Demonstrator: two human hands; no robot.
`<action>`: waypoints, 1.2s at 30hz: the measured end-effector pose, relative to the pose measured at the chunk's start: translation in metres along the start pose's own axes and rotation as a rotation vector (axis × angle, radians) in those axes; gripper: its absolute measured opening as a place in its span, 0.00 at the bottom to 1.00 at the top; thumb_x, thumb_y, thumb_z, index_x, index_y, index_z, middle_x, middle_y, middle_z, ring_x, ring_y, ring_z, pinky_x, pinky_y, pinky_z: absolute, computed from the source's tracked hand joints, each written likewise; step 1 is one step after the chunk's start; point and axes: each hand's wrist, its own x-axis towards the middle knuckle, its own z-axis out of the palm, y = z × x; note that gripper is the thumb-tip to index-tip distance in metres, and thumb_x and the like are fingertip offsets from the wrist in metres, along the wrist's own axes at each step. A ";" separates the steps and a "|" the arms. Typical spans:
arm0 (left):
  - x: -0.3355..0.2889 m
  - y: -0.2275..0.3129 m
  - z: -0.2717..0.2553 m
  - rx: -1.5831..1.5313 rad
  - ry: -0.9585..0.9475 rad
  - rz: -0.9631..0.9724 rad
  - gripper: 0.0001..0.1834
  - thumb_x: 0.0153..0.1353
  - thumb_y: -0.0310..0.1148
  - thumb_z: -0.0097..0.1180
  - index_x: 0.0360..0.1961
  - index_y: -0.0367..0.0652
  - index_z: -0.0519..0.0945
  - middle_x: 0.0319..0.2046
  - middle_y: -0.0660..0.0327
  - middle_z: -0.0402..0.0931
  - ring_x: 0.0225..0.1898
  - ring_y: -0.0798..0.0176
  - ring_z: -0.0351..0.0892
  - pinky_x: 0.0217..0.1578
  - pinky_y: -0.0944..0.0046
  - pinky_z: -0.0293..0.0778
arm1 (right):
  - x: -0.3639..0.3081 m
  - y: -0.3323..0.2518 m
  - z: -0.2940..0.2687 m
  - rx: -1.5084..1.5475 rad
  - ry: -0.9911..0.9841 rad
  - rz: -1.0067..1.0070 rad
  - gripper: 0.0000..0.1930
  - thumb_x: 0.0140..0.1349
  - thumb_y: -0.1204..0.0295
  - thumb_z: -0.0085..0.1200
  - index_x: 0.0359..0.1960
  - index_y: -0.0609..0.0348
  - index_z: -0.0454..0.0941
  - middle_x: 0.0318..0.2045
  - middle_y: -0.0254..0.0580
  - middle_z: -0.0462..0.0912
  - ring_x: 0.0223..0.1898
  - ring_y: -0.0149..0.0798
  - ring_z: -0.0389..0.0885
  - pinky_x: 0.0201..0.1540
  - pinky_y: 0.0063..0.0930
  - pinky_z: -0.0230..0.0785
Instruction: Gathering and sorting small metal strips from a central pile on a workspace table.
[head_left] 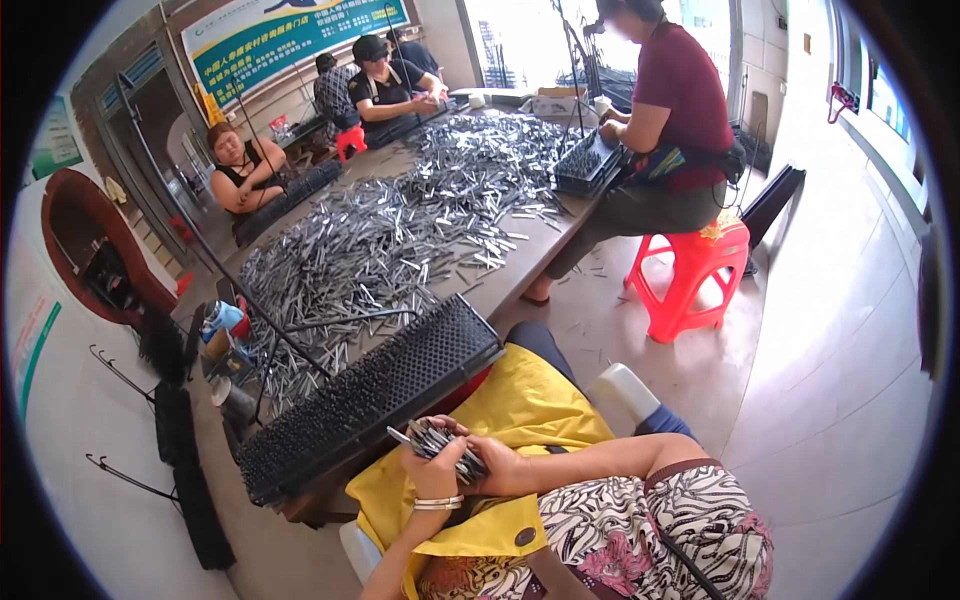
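Observation:
Close above my lap, my left hand is closed round a bundle of slim grey and dark stick-like pieces; their exact kind is too small to make out. One pale piece juts out toward the left. My right hand cups the same bundle from the right, its fingers partly hidden. Just beyond both hands, a long black rack lies slantwise at the table's near edge. Upright dark pieces fill its left part, while rows of open holes show toward its right end. A yellow cloth covers my lap.
A wide heap of loose silvery-grey pieces covers much of the table. Several people sit around it, some with similar racks. A red stool stands at right. Thin black rods rise over the heap; a metal cup stands left.

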 end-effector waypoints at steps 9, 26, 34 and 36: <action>-0.001 -0.006 0.007 0.191 -0.033 -0.029 0.24 0.38 0.16 0.57 0.41 0.36 0.71 0.32 0.63 0.72 0.33 0.70 0.72 0.36 0.72 0.69 | -0.002 0.003 0.027 -0.057 0.320 -0.163 0.16 0.51 0.63 0.41 0.39 0.53 0.74 0.41 0.40 0.77 0.43 0.41 0.73 0.52 0.38 0.62; 0.022 0.011 -0.044 -0.108 -0.190 -0.317 0.21 0.40 0.16 0.52 0.40 0.36 0.71 0.25 0.58 0.74 0.22 0.64 0.75 0.22 0.67 0.72 | 0.009 -0.043 0.031 -0.764 0.143 -0.452 0.11 0.59 0.71 0.45 0.40 0.64 0.73 0.34 0.39 0.78 0.36 0.34 0.77 0.40 0.31 0.71; 0.008 0.014 -0.063 0.092 -0.194 -0.432 0.15 0.36 0.19 0.56 0.32 0.36 0.76 0.21 0.63 0.75 0.23 0.71 0.74 0.26 0.72 0.71 | 0.022 -0.027 0.047 -1.385 0.206 -0.715 0.06 0.53 0.78 0.53 0.33 0.66 0.78 0.27 0.35 0.79 0.27 0.23 0.74 0.33 0.14 0.67; 0.008 0.006 -0.066 0.129 -0.206 -0.397 0.19 0.37 0.17 0.54 0.37 0.36 0.74 0.21 0.59 0.74 0.20 0.68 0.73 0.22 0.70 0.69 | 0.024 -0.028 0.047 -1.404 0.203 -0.727 0.05 0.54 0.78 0.53 0.31 0.66 0.78 0.26 0.35 0.79 0.27 0.23 0.73 0.32 0.15 0.66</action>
